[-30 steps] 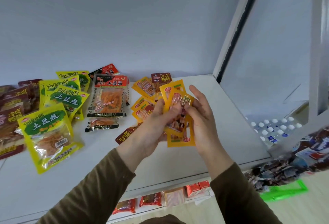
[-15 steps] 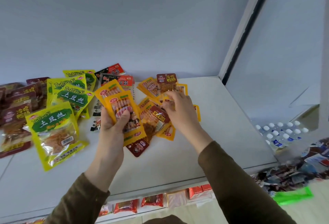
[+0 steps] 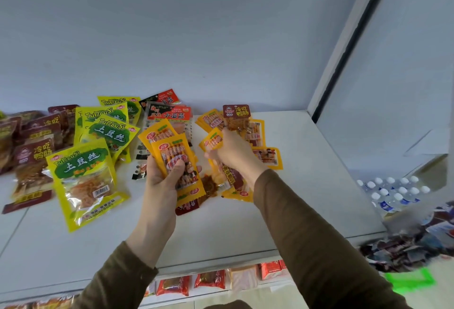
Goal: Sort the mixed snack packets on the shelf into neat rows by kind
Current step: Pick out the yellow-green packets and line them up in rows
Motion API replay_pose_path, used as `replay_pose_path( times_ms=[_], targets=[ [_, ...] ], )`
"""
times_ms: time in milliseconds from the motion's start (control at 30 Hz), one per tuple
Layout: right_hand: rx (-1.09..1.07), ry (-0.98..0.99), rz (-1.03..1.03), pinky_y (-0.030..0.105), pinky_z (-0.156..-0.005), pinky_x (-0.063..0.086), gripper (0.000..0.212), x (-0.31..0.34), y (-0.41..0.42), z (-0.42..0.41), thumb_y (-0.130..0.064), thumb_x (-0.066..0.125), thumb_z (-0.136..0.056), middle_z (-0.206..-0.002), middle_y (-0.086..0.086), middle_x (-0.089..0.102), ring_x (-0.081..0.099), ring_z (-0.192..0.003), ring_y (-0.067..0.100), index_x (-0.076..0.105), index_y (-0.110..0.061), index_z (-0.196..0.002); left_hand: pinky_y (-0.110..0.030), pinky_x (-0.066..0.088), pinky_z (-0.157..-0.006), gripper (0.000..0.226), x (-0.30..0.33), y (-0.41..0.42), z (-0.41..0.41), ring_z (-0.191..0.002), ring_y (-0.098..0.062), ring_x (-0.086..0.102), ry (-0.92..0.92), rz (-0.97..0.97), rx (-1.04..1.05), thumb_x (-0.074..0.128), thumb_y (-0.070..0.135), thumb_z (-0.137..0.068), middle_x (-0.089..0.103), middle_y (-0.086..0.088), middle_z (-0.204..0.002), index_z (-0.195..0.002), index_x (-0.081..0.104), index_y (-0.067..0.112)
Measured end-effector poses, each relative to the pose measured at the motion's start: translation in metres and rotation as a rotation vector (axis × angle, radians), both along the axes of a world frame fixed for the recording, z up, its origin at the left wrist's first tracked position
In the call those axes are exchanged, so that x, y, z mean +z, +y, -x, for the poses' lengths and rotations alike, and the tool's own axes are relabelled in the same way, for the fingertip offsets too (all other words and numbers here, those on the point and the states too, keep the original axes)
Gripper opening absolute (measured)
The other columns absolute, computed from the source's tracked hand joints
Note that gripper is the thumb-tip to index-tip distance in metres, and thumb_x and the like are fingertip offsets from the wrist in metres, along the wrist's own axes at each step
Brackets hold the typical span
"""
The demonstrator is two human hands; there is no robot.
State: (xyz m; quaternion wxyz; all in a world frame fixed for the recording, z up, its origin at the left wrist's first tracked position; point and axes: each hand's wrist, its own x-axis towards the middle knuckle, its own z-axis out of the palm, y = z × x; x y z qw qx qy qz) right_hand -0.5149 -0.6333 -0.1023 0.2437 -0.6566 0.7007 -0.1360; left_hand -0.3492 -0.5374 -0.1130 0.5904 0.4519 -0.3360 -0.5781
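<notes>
My left hand [image 3: 163, 176] grips a small stack of orange snack packets [image 3: 172, 154] above the white shelf [image 3: 307, 161]. My right hand [image 3: 233, 154] pinches another orange packet [image 3: 213, 139] out of the mixed pile [image 3: 255, 137] of orange and dark red packets at the shelf's middle. A dark red packet [image 3: 235, 114] lies on top at the back of that pile. Yellow-green packets [image 3: 83, 181] lie to the left, dark brown-red packets [image 3: 32, 151] at the far left, and clear packets with red-black headers [image 3: 169, 113] behind my left hand.
The shelf's back wall and right side panel [image 3: 344, 46] close it in. A lower shelf holds red and orange packets [image 3: 211, 280]. Bottled water [image 3: 393, 191] and a green item [image 3: 407, 279] sit on the floor to the right.
My left hand moved left holding the orange stack, while my right hand left it, reached into the pile and now lifts one orange packet.
</notes>
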Motion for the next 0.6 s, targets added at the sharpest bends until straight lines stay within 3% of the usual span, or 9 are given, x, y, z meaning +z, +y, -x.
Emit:
replay_pose_path(
  times_ms=[67,133,233,367,433,500,600],
  targets=[
    [-0.047,-0.263,0.042,0.033,-0.074,0.054,0.043,0.004,0.001,0.014,-0.044,0.074,-0.092,-0.111,-0.003,0.073,0.070,-0.098,0.019,0.065,-0.016,-0.123,-0.049,0.063,-0.072,0.037,0.000,0.000,0.000,-0.102,-0.035,0.075,-0.001,-0.002,-0.010,0.057,0.015,-0.104,0.072,-0.012,-0.120,-0.139,0.049,0.023],
    [-0.133,-0.526,0.121,0.037,-0.071,0.058,0.035,0.015,0.006,0.028,-0.048,0.074,-0.090,-0.098,-0.005,0.077,0.074,-0.086,0.017,0.071,-0.019,-0.110,-0.051,0.063,-0.073,0.037,0.002,0.000,0.002,-0.102,-0.035,0.075,0.003,-0.005,-0.023,0.056,0.014,-0.105,0.074,-0.010,-0.119,-0.139,0.049,0.025],
    [-0.204,-0.642,0.390,0.052,-0.082,0.061,0.033,0.037,0.015,0.047,-0.051,0.070,-0.091,-0.090,-0.001,0.077,0.075,-0.081,0.021,0.071,-0.020,-0.101,-0.048,0.064,-0.070,0.037,0.006,-0.001,0.007,-0.099,-0.032,0.076,0.020,-0.034,-0.060,0.056,0.014,-0.105,0.075,-0.008,-0.116,-0.139,0.050,0.026],
    [-0.279,-0.901,0.724,0.043,-0.073,0.061,0.027,0.074,0.025,0.068,-0.030,0.068,-0.099,-0.085,0.003,0.071,0.071,-0.076,0.021,0.065,-0.004,-0.106,-0.051,0.064,-0.070,0.029,0.013,-0.005,0.017,-0.100,-0.034,0.076,0.059,-0.099,-0.124,0.055,0.020,-0.106,0.075,-0.012,-0.118,-0.134,0.053,0.027],
    [-0.246,-1.075,0.633,0.033,-0.072,0.059,0.024,0.081,0.032,0.068,-0.021,0.068,-0.099,-0.094,0.001,0.073,0.073,-0.081,0.015,0.063,-0.006,-0.117,-0.050,0.064,-0.072,0.028,0.022,-0.006,0.023,-0.101,-0.034,0.076,0.061,-0.149,-0.187,0.053,0.033,-0.107,0.075,-0.010,-0.120,-0.134,0.056,0.028],
    [-0.200,-1.132,0.388,0.037,-0.073,0.061,0.036,0.072,0.041,0.055,-0.020,0.071,-0.096,-0.108,0.005,0.076,0.076,-0.089,0.019,0.057,-0.014,-0.129,-0.045,0.064,-0.070,0.043,0.031,-0.006,0.028,-0.102,-0.033,0.075,0.087,-0.175,-0.307,0.046,0.053,-0.104,0.074,-0.010,-0.123,-0.136,0.060,0.028],
    [-0.176,-0.921,0.327,0.045,-0.081,0.063,0.041,0.043,0.051,0.025,-0.027,0.074,-0.093,-0.115,0.005,0.074,0.076,-0.096,0.020,0.056,-0.020,-0.129,-0.038,0.062,-0.071,0.059,0.038,-0.004,0.036,-0.112,-0.031,0.073,0.138,-0.157,-0.474,0.035,0.064,-0.101,0.072,-0.008,-0.129,-0.140,0.061,0.028]
  ],
)
